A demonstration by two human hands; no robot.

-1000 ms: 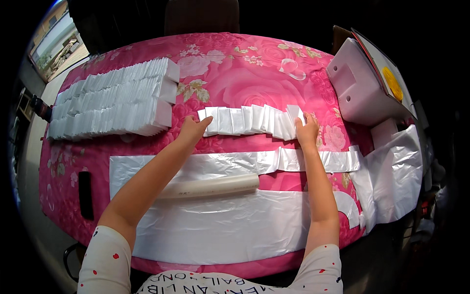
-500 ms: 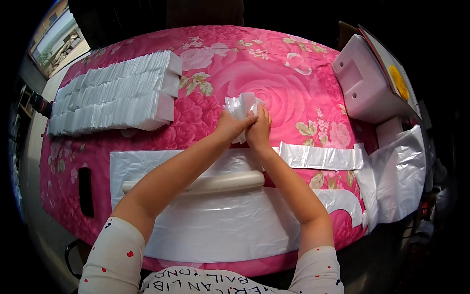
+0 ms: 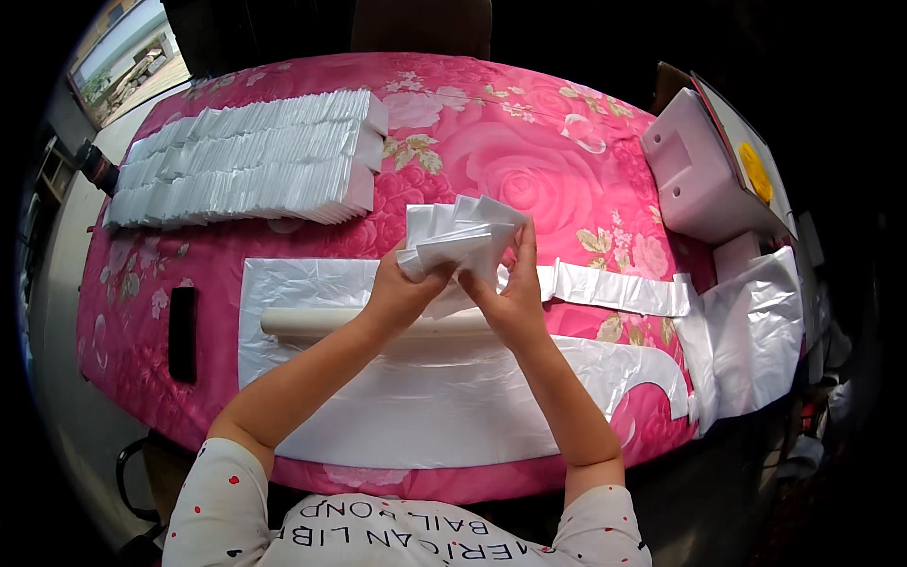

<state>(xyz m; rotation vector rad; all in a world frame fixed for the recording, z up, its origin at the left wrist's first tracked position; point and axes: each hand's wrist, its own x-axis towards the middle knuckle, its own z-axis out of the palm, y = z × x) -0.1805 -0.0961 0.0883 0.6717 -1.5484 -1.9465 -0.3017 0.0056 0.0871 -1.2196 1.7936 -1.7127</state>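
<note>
White plastic, folded into a fanned bundle (image 3: 463, 238), is held over the near half of the flower-patterned table (image 3: 543, 161). Its left side is clasped by the left grip (image 3: 401, 291), closed firmly on the folds; its right side is pinched by the right grip (image 3: 515, 300), likewise closed. Below, a pale tube (image 3: 307, 322) is laid on a spread white sheet (image 3: 416, 416). Folded white pieces (image 3: 250, 161) are ranged in rows at far left.

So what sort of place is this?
Probably a room in a home used as a small workspace, though I can't be sure. The pink floral tablecloth looks domestic; the rows of folded white plastic and the long white tube suggest work.
</note>
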